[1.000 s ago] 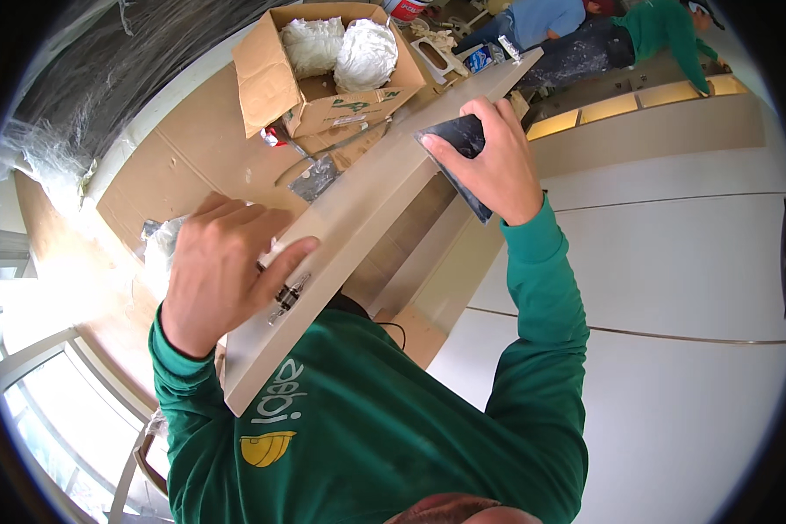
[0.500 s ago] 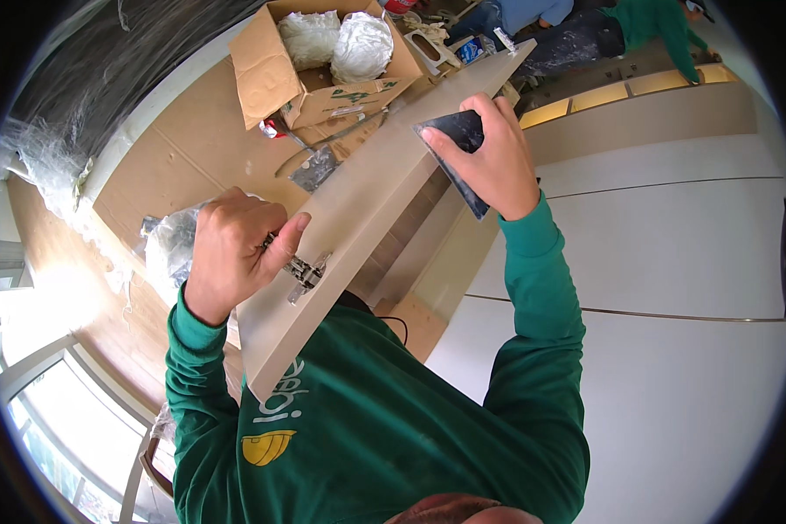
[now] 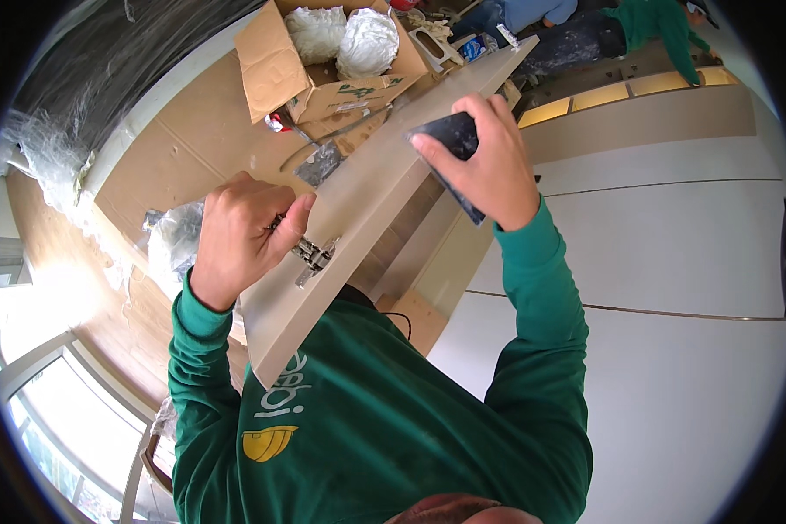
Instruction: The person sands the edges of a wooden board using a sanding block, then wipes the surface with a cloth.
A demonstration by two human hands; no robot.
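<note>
A long beige panel (image 3: 384,183) runs slantwise from my chest toward the top of the view. A metal hinge (image 3: 316,256) sits on its near half. My left hand (image 3: 236,236) is closed on that hinge, thumb resting on the panel face. My right hand (image 3: 489,166) is higher up at the panel's right edge and grips a dark flat rectangular object (image 3: 445,144) pressed against the board. I cannot tell what the dark object is. My green sleeves come up from the lower edge.
An open cardboard box (image 3: 275,65) with white wrapped bundles stands at the top, on cardboard sheets (image 3: 192,148). White cabinet fronts (image 3: 672,262) fill the right. Crumpled plastic film (image 3: 175,240) lies at left. Two other people (image 3: 646,22) crouch at the top right.
My left hand has moved up along the panel and closed its fingers on the hinge. The panel has tilted a little steeper. My right hand keeps the dark object at the edge.
</note>
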